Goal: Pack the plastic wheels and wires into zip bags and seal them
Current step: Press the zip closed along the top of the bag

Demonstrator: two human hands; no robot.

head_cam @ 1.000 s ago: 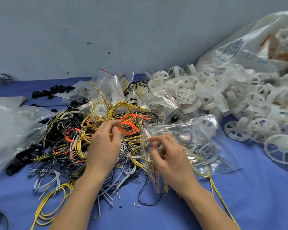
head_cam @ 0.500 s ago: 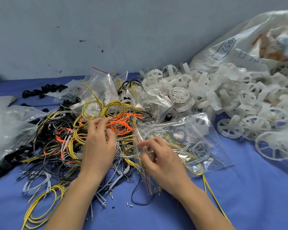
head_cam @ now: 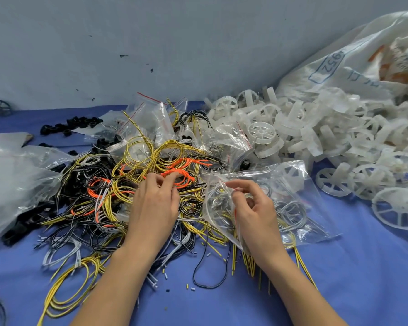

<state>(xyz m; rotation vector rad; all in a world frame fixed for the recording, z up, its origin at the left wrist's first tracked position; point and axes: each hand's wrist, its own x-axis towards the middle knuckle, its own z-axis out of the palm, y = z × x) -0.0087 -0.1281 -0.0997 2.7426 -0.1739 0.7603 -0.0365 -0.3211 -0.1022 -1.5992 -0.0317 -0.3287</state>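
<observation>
A tangled heap of yellow, black, grey and orange wires (head_cam: 127,189) covers the blue table. My left hand (head_cam: 154,203) lies on the heap and its fingertips pinch an orange wire loop (head_cam: 183,175). My right hand (head_cam: 252,208) grips the open mouth of a clear zip bag (head_cam: 290,198) that lies on the table with grey and yellow wires and a white wheel inside. A big pile of white plastic wheels (head_cam: 327,142) spreads at the right.
Several small zip bags (head_cam: 151,114), some filled, lie behind the wires. A large clear plastic bag (head_cam: 14,180) sits at the left, black plastic parts (head_cam: 73,124) at the back left, and a big white sack (head_cam: 363,62) at the back right against the grey wall.
My left fingers have reached up to the orange wires and closed on a loop. My right hand has lifted the bag's mouth a little.
</observation>
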